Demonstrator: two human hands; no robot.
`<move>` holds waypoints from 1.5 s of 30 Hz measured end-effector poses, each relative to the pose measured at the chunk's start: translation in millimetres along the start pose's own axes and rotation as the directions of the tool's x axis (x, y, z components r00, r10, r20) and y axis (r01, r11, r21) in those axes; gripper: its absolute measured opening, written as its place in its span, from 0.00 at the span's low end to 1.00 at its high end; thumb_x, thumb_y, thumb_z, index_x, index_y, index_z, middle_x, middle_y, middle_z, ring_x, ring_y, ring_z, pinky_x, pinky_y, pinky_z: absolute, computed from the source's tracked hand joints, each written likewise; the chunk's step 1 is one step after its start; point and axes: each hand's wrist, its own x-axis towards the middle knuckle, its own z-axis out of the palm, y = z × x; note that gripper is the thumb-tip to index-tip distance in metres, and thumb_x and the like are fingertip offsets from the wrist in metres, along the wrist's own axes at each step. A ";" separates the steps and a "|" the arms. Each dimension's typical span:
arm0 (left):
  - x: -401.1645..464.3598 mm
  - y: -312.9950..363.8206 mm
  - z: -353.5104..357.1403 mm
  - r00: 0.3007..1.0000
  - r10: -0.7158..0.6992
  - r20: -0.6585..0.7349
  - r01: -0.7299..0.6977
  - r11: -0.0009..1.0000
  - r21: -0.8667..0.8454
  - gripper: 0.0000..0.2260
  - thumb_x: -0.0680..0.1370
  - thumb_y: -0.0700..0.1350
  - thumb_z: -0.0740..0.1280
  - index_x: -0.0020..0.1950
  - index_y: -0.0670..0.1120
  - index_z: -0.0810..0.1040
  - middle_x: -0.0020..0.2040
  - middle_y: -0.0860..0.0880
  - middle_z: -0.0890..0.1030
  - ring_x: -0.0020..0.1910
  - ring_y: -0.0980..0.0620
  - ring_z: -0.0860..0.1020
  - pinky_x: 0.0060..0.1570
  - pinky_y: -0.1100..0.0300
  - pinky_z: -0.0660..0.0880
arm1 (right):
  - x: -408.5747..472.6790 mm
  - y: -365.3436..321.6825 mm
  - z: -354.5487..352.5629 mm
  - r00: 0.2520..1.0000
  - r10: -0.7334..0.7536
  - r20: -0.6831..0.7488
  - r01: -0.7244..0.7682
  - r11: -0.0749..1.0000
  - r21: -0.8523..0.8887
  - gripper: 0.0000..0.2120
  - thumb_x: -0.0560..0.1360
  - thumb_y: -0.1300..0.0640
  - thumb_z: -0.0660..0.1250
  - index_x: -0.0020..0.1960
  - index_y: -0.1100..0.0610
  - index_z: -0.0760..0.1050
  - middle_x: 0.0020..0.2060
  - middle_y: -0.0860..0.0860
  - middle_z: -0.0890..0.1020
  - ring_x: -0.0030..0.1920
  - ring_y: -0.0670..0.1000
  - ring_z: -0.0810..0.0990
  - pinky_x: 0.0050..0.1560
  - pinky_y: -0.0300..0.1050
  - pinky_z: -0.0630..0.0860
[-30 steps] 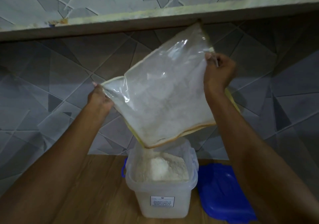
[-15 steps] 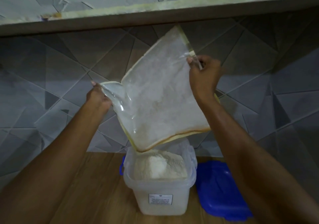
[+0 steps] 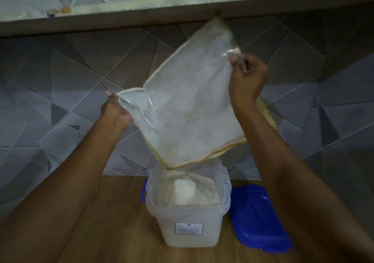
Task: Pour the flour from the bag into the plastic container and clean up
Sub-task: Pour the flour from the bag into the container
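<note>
Clear flour bag [image 3: 188, 109], upended and nearly empty, gripped at its left corner by the left hand [image 3: 115, 111] and pinched at its upper edge by the right hand [image 3: 248, 80], directly above the plastic container [image 3: 188, 222] heaped with flour [image 3: 187, 192], blue lid [image 3: 259, 216] just beside it.

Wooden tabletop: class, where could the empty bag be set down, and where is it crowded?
Bare wood lies left of the plastic container, under the left forearm, and in front of it. Crowded: right of the container, where the blue lid lies on the wooden tabletop.
</note>
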 end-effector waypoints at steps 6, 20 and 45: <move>-12.2 -4.8 4.0 0.999 -0.015 0.033 0.014 1.000 0.020 0.26 0.84 0.59 0.57 0.73 0.41 0.69 0.66 0.40 0.78 0.56 0.40 0.79 0.60 0.37 0.74 | 3.2 -4.4 1.9 0.998 -0.056 -0.011 0.056 0.998 0.037 0.07 0.73 0.64 0.72 0.41 0.54 0.79 0.30 0.40 0.76 0.31 0.32 0.74 0.36 0.28 0.68; -13.8 -17.4 2.9 0.997 -0.052 0.064 0.054 0.998 -0.038 0.30 0.86 0.59 0.48 0.77 0.38 0.63 0.74 0.39 0.71 0.73 0.40 0.69 0.71 0.42 0.65 | -5.1 0.4 15.9 0.999 -0.024 0.043 0.023 0.999 0.030 0.02 0.75 0.65 0.70 0.45 0.62 0.82 0.35 0.47 0.79 0.33 0.32 0.76 0.36 0.28 0.69; 39.1 -34.9 -45.4 0.997 -0.083 -0.003 0.083 0.997 0.009 0.35 0.78 0.70 0.53 0.75 0.46 0.69 0.68 0.45 0.77 0.64 0.39 0.77 0.60 0.33 0.74 | 9.0 -2.1 14.7 0.995 -0.024 0.097 0.015 0.995 0.095 0.03 0.73 0.61 0.74 0.41 0.56 0.82 0.31 0.42 0.78 0.32 0.36 0.74 0.36 0.31 0.71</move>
